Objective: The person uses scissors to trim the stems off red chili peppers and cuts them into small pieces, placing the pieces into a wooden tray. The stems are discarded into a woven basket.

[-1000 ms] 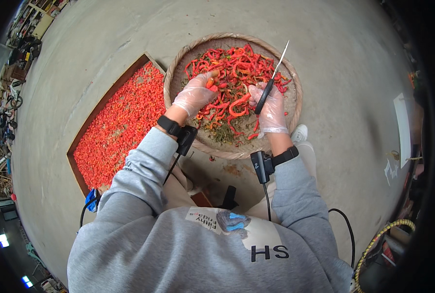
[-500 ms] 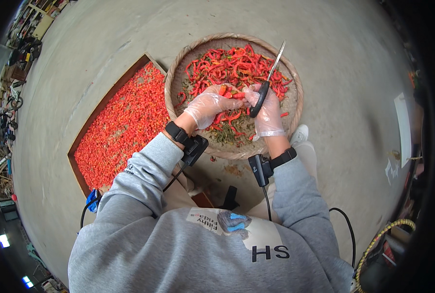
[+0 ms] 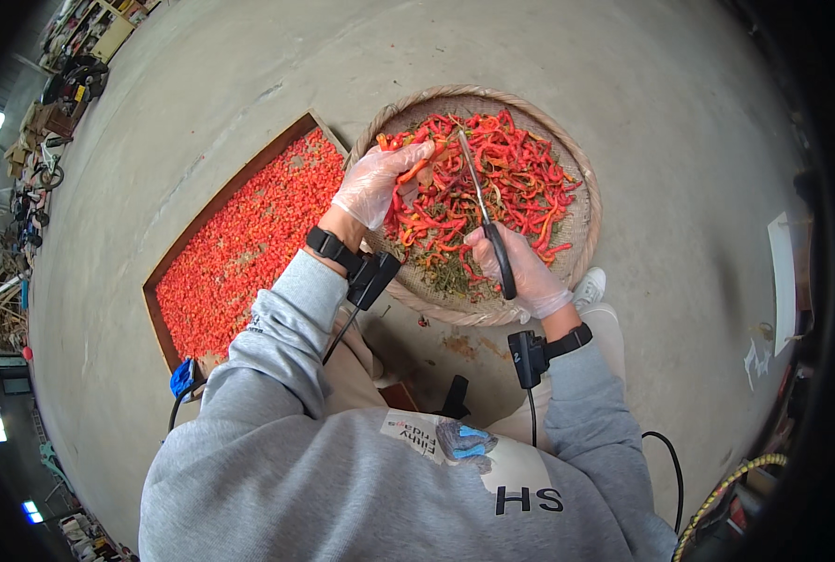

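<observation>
My left hand (image 3: 375,183), in a clear plastic glove, grips red chili peppers (image 3: 413,171) above the upper left of the round woven basket (image 3: 591,211). My gloved right hand (image 3: 520,267) is closed on scissors (image 3: 498,262) with black handles, over the basket's lower right. The blades point up, their tips just right of the held peppers; whether they touch is unclear. Whole red and orange chilies (image 3: 539,187) lie in the basket among dry stems and leaves (image 3: 441,272).
A shallow wooden tray (image 3: 160,318) of chopped red pepper pieces (image 3: 239,225) sits left of the basket on concrete floor (image 3: 679,140). A blue item (image 3: 183,375) lies at its near corner. Clutter and bicycles (image 3: 50,173) line the far left; a yellow-black coiled hose or cord (image 3: 717,496) is lower right.
My hands were together over the basket half a second ago. Now my left hand is higher with the peppers and my right hand lower, the scissors tilted leftward. The view has shifted slightly.
</observation>
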`<state>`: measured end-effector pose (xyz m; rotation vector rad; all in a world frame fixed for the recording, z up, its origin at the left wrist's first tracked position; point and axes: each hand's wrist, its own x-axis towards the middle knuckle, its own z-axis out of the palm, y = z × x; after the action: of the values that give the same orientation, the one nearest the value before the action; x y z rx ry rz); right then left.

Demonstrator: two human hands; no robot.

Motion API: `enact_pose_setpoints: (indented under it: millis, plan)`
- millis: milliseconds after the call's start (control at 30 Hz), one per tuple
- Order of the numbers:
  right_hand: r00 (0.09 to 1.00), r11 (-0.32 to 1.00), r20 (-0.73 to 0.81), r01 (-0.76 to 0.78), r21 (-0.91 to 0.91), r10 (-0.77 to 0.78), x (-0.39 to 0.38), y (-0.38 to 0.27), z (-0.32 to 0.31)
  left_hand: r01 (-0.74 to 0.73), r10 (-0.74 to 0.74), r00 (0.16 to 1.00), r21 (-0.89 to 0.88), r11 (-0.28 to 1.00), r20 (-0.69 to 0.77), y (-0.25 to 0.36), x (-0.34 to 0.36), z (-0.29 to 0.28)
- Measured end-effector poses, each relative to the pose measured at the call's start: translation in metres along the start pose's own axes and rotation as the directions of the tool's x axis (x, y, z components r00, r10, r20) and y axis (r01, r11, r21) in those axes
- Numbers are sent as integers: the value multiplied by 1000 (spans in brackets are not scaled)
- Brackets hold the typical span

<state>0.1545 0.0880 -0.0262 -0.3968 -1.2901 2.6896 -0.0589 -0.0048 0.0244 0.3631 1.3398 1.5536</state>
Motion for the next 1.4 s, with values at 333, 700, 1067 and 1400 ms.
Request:
enact_pose_setpoints:
  millis: [333, 700, 1067, 1400]
  plan:
    - [999, 959, -50, -20, -283, 6, -1, -6, 4, 96, -100, 986, 33, 995, 131, -1, -6, 9]
    - [997, 979, -30, -69, -194, 64, -8, -4, 4, 144, -127, 953, -42, 989, 276, -5, -2, 2]
    - [951, 982, -262, 183, 50, -164, 3, -13, -16, 34, -38, 986, 28, 999, 160, -7, 5, -8]
    - [933, 955, -300, 255, 154, -201, -5, -28, -23, -92, 88, 996, 298, 950, 25, -94, 70, -29]
